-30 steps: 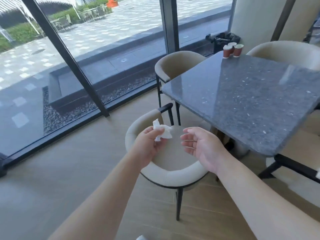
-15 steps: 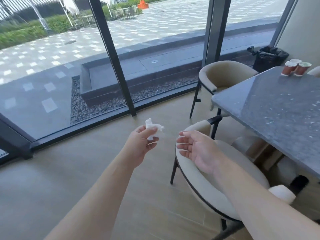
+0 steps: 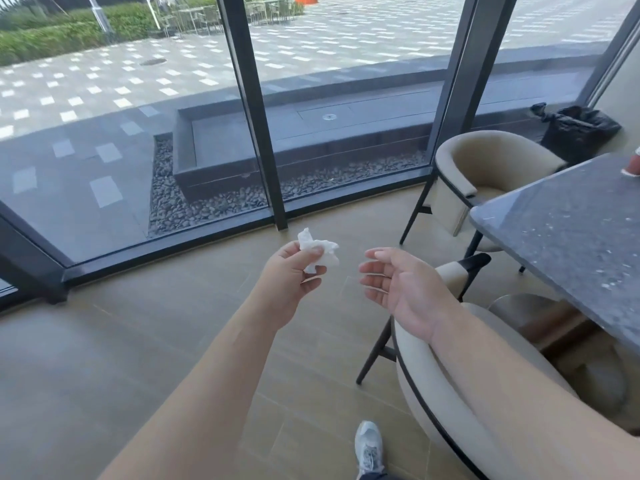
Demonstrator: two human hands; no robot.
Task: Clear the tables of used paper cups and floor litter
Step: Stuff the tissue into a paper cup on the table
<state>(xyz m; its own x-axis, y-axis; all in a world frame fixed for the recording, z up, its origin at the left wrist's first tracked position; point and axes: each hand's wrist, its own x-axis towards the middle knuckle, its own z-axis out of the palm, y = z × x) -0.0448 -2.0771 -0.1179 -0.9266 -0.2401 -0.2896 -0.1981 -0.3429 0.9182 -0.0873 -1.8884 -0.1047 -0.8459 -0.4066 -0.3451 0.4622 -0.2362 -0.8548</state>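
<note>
A wall of glass panes [image 3: 166,133] in dark frames borders the pale wood-look floor [image 3: 104,358]. At right stands the speckled grey stone desk [image 3: 561,237], one red paper cup [image 3: 632,166] just visible at its far edge, with rounded cream chairs [image 3: 485,164] around it. A black-lined bin [image 3: 578,133] waits in the corner. The right hand [image 3: 405,289] hangs relaxed, holding nothing; the left hand [image 3: 294,271] pinches a crumpled white tissue [image 3: 318,251]. Judging by this, the litter is collected; next comes carrying it to the bin.

White tissue [image 3: 318,249], speckled grey table [image 3: 568,230], beige chairs [image 3: 485,161]
</note>
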